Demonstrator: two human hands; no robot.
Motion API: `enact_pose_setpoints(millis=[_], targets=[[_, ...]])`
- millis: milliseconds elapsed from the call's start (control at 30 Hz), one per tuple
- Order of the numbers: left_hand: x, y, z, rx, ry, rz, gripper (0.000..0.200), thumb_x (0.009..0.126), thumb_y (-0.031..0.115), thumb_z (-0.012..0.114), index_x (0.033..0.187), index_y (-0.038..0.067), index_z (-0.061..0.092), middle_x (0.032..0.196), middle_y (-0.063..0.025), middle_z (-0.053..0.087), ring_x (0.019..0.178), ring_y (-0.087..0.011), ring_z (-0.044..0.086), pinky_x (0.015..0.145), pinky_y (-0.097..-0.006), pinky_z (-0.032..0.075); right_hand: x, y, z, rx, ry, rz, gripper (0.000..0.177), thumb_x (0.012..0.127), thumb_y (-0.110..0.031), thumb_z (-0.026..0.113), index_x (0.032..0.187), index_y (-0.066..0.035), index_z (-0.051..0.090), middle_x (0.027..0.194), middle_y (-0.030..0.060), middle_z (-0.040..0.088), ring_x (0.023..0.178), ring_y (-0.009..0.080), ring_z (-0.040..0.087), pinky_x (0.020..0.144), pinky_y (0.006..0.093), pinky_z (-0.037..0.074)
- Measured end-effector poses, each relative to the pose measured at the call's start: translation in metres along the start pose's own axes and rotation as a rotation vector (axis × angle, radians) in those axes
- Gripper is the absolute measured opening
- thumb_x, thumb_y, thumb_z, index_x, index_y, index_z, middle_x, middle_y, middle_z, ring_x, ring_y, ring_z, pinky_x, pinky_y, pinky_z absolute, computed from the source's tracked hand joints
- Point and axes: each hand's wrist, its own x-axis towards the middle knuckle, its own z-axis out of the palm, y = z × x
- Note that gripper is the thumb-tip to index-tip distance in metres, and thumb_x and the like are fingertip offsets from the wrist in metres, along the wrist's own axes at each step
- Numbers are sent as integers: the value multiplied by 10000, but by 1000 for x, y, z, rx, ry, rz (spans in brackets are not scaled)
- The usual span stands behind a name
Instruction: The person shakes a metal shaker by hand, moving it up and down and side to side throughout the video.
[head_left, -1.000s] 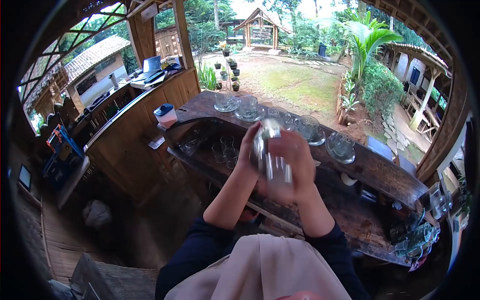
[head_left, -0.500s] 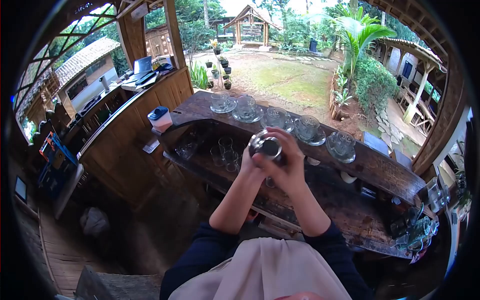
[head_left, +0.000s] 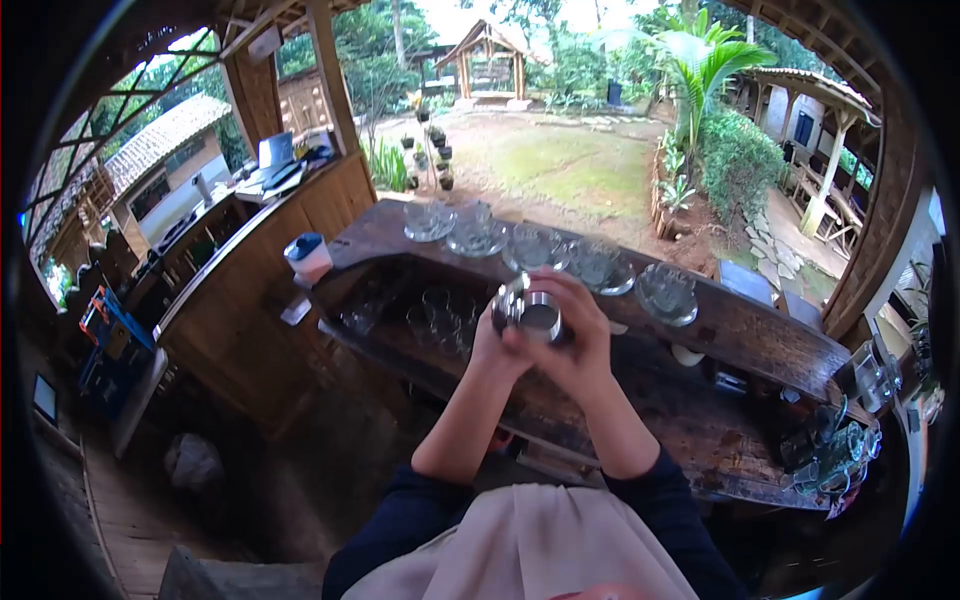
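A row of glass cups (head_left: 537, 246) stands along the far side of the dark wooden counter (head_left: 765, 340), beyond the metal cup (head_left: 541, 320); a blue-lidded tub (head_left: 308, 258) sits at the left end, drinking glasses (head_left: 437, 318) lower down. Held above the counter, the metal cup turns a round end near; fingers hide its long axis. The left hand (head_left: 492, 345) and right hand (head_left: 582, 335) curl around it, wrists close together.

dark wooden counter (head_left: 765, 338), plank-sided desk (head_left: 275, 265), dim floor (head_left: 300, 490) — daylit green garden (head_left: 555, 175)

Both forearms (head_left: 465, 425) (head_left: 612, 420) angle inward (fingers (head_left: 578, 298) curled).
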Motion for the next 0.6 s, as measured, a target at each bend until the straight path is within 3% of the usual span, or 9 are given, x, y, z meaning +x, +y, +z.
enact_pose_setpoints(millis=[67, 100, 167, 233, 333, 367, 433, 533, 600], targets=[[1, 23, 16, -126, -246, -513, 464, 882, 363, 450, 1158, -6, 510, 1101, -175, 583, 1013, -284, 580, 874, -414, 489, 0, -41, -30, -120, -186, -410, 410, 635, -221, 738, 1022, -141, 630, 1076, 54, 603, 1036, 247, 579, 909, 408, 415], [-28, 9, 71, -12, -178, -372, 504, 884, 387, 455, 1166, -28, 502, 1125, -181, 574, 1047, -313, 564, 868, -404, 495, -3, -64, -45, -157, -229, -607, 355, 668, -211, 720, 1007, -161, 630, 1071, 25, 607, 1025, 227, 588, 914, 399, 410], [-34, -2, 72, 2, -539, -295, 660, 838, 451, 559, 1302, 23, 364, 1205, -233, 493, 1123, -368, 506, 852, -451, 501, -13, -73, -56, -198, -275, -803, 302, 700, -202, 702, 992, -180, 630, 1065, -3, 611, 1014, 208, 596, 918, 390, 406], [-28, -33, 82, 25, -866, -31, 846, 799, 515, 608, 1402, 107, 178, 1323, -246, 366, 1123, -366, 501, 820, -436, 521, -26, -59, -53, -23, 64, -1256, 167, 772, -201, 637, 939, -205, 633, 1043, -34, 619, 1008, 190, 600, 938, 404, 385], [1, -45, 67, -94, -304, -560, 570, 868, 444, 502, 1194, -23, 475, 987, -180, 610, 935, -334, 616, 804, -434, 524, -3, -43, -107, -374, -391, -806, 278, 741, -285, 665, 985, -157, 621, 1054, 31, 615, 1061, 183, 567, 893, 406, 417], [13, -59, 66, 81, -46, -488, 495, 890, 416, 435, 1081, -27, 545, 900, -149, 639, 780, -273, 647, 727, -400, 540, 4, -18, -124, -420, -531, -638, 321, 730, -285, 674, 1003, -124, 624, 1082, 74, 602, 1048, 227, 568, 886, 431, 422], [19, -96, 73, -5, -35, -269, 395, 888, 342, 442, 1048, 2, 563, 900, -128, 645, 805, -266, 644, 736, -406, 540, 11, -24, -137, -91, -209, -93, 412, 695, -294, 706, 1041, -95, 603, 1111, 99, 586, 1068, 285, 560, 924, 477, 398], [6, -110, 129, 72, -195, -562, 410, 882, 329, 450, 1080, -16, 551, 944, -151, 641, 852, -276, 639, 794, -410, 523, 15, -84, -195, -442, -371, -566, 336, 725, -251, 693, 1025, -125, 611, 1112, 67, 590, 1068, 252, 570, 953, 455, 384], [-31, -127, 187, 70, -430, -491, 484, 883, 342, 494, 1223, -1, 457, 1102, -200, 581, 949, -303, 617, 832, -394, 516, -1, -136, -224, -515, -491, -930, 261, 748, -176, 665, 1005, -171, 621, 1082, 19, 603, 1044, 220, 582, 958, 459, 379]])
